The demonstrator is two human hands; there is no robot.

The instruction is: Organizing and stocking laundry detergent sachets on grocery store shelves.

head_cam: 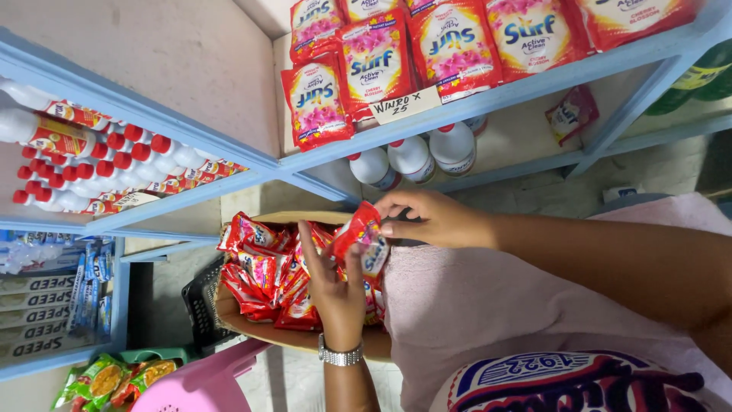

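Both my hands are on one red sachet [357, 235], lifted just above an open cardboard box [255, 326]. My left hand [335, 286], with a metal watch on its wrist, comes up from below and grips the sachet's lower part. My right hand [427, 217] reaches in from the right and pinches its upper edge. The box is packed with several more red sachets [263, 267]. It sits below a blue shelf, beside the pink cloth [473, 305] over my lap.
Blue shelves [488, 99] carry large red detergent pouches [374, 61] with white red-capped bottles [412, 156] below. On the left shelf lie more red-capped bottles [84, 152]. A black basket [200, 305], a pink plastic seat [206, 385] and green snack packs [107, 378] lie low left.
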